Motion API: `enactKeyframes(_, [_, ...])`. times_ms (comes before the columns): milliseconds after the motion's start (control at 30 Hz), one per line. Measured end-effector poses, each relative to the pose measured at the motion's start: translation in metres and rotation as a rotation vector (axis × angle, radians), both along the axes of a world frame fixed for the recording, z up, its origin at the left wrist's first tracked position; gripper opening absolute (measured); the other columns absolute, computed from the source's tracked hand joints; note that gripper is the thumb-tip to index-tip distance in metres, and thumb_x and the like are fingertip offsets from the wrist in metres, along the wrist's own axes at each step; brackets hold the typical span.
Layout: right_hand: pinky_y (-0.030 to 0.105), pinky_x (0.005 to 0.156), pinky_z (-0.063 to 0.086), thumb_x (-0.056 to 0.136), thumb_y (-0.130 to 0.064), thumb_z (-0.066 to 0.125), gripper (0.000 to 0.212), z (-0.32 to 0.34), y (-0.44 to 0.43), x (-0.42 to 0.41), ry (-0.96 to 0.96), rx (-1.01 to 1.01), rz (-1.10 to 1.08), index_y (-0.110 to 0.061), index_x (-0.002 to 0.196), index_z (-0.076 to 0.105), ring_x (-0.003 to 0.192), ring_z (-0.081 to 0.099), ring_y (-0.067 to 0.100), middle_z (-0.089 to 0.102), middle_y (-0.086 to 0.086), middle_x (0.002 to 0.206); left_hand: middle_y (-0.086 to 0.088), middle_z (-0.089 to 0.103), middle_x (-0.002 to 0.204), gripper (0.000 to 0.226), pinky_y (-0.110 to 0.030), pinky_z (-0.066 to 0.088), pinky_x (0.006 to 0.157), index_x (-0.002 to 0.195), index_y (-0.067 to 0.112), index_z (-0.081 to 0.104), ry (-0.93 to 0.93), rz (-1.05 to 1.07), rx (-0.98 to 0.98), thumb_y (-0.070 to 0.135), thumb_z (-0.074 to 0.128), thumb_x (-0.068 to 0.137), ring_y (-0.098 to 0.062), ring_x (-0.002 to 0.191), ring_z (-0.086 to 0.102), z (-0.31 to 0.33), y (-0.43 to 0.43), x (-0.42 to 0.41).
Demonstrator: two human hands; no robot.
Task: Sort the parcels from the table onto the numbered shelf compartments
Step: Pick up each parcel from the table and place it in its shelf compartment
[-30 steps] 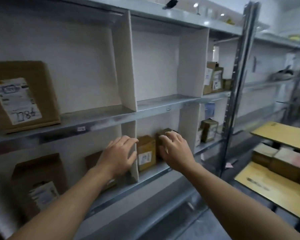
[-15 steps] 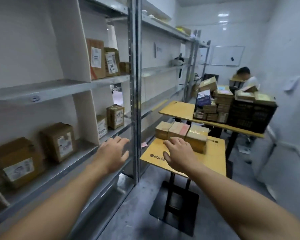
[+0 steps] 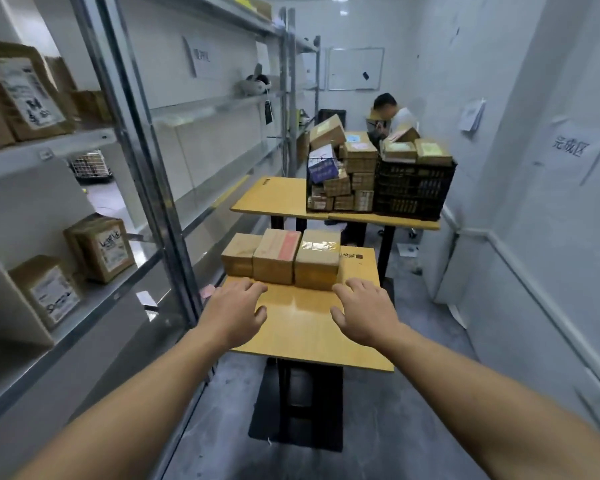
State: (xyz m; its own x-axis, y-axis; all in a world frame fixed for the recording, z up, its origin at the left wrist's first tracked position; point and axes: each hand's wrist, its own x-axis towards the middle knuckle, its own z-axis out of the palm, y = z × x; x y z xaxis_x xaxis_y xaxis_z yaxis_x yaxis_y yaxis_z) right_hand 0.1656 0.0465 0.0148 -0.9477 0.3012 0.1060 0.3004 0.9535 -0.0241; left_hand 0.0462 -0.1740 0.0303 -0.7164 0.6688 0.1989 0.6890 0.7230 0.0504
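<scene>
**Parcels wait on the tabletop, both hands empty**

We reach over the near tabletop point(image 3: 312, 337) with our left hand point(image 3: 234, 311) and right hand point(image 3: 364, 311). Both hover just short of a row of three parcels. Our fingers point(image 3: 248, 288) are loose and spread, grasping nothing.

The row stands toward the far edge, side by side and touching. It has a low left parcel point(image 3: 239, 259), a middle parcel point(image 3: 276, 259) with a pink strip, and a taped right parcel point(image 3: 317, 263).

On the shelf point(image 3: 94, 303) to our left, several labelled parcels point(image 3: 101, 249) already sit in compartments, so we judge part of the sorting done. Much is left: these three, and beyond them a far tabletop point(image 3: 271, 199). It carries a heap of boxes point(image 3: 347, 178) and a black crate point(image 3: 413, 188) with more boxes on top.

We cannot read any compartment numbers from here. The next job, as we see it, is to pick up one of the three.
</scene>
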Motion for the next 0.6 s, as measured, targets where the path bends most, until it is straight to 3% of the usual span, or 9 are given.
enactKeyframes(167, [0.045,0.104,0.039,0.101,-0.048,0.040,0.045,-0.013,0.044,-0.055,-0.029,-0.013,-0.045,-0.025,0.139,0.044,0.131,0.044,0.029,0.049,0.006,0.142,0.007,0.053,0.132,0.044,-0.036,0.041,0.093,0.137,0.030,0.046,-0.013,-0.041,0.023,0.044,0.047,0.095,-0.017,0.117,0.050,-0.017,0.062,-0.067])
enactKeyframes(600, [0.044,0.104,0.041,0.102,-0.048,0.040,0.045,-0.080,0.151,-0.150,-0.146,-0.143,-0.089,-0.025,0.141,0.044,0.127,0.047,0.028,0.050,0.005,0.141,0.004,0.052,0.134,0.044,-0.039,0.041,0.099,0.137,0.026,0.044,-0.127,-0.144,-0.114,0.038,0.046,0.095,-0.020,0.120,0.048,-0.072,0.194,-0.179])
